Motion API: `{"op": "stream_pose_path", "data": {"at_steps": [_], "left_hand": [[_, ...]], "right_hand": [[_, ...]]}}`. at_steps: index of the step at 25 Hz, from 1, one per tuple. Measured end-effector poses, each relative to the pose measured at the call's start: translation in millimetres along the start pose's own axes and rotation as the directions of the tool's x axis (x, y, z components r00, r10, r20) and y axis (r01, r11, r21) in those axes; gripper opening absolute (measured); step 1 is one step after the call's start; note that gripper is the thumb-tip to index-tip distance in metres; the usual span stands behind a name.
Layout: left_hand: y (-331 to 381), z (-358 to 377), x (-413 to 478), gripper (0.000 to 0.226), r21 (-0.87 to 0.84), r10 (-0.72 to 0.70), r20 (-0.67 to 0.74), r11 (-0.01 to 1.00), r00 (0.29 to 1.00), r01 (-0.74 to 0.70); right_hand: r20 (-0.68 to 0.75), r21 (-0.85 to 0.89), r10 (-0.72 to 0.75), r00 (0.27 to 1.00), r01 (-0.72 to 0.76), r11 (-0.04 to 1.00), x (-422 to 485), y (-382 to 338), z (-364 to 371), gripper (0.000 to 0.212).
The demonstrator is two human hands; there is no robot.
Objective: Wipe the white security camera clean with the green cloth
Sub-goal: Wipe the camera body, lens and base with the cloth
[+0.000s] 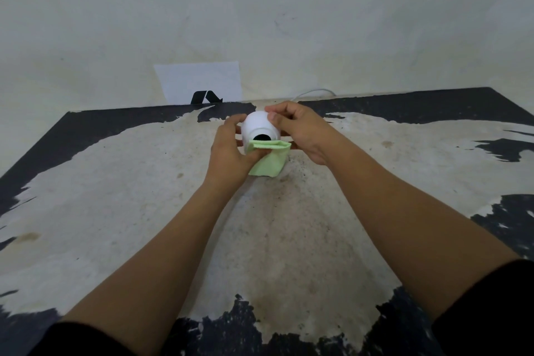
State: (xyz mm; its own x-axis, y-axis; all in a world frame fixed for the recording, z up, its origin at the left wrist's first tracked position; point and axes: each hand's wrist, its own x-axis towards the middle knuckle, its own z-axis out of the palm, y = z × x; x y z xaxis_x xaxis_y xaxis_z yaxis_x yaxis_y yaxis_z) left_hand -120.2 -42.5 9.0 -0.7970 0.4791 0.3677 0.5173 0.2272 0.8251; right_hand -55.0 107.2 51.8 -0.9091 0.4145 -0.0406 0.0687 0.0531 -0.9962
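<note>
Centrally, left hand [228, 150] pinching green cloth [267, 159] under white security camera [258, 127], right hand [300, 130] gripping its dome, paper sheet [199, 81] behind.

Both bare forearms reached forward, converging toward 12 o'clock, dark sleeves pushed up near the elbows. Left hand [228, 150] was curled, thumb pinching the folded pale-green cloth [267, 159]. Right hand [300, 131] arched over the round white security camera [260, 127], fingertips gripping its top.

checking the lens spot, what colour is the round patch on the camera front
Black, on the white security camera, just above the green cloth; head view.
</note>
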Motion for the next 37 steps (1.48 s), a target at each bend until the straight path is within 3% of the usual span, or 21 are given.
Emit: {"op": "stream_pose_path", "data": {"at_steps": [6,13,20,25,28,35,37], "left_hand": [[19,16,4,0.062,-0.056,-0.072,-0.062,0.996,0.995,0.069],[3,-7,5,0.023,-0.193,-0.079,0.017,0.978,0.997,0.080],[-10,-17,-5,0.045,-0.112,-0.003,0.052,0.994,0.999,0.009],[1,-5,-4,0.055,-0.058,-0.029,0.014,0.998,0.999,0.030],[13,8,-3,0.064,-0.114,-0.097,-0.046,0.989,0.994,0.092],[9,-3,-13,0.044,-0.133,-0.125,-0.047,0.984,0.991,0.118],[5,-6,-19,0.029,-0.104,-0.130,-0.068,0.987,0.989,0.122]], "right_hand": [[0.000,-0.006,-0.017,1.000,0.017,1.000,-1,-1,-2,0.015],[-0.002,-0.067,-0.004,1.000,0.004,0.998,2,-2,-2,0.016],[0.025,0.019,0.021,0.999,-0.021,1.000,1,-3,-2,0.020],[0.024,0.033,0.022,0.999,-0.022,0.999,0,-3,-2,0.021],[-0.001,0.032,-0.016,1.000,0.016,0.999,1,-2,-1,0.013],[0.011,-0.025,-0.030,0.999,0.030,0.999,-3,-4,-1,0.020],[0.014,-0.027,-0.019,1.000,0.020,0.999,-4,-4,-1,0.020]]}}
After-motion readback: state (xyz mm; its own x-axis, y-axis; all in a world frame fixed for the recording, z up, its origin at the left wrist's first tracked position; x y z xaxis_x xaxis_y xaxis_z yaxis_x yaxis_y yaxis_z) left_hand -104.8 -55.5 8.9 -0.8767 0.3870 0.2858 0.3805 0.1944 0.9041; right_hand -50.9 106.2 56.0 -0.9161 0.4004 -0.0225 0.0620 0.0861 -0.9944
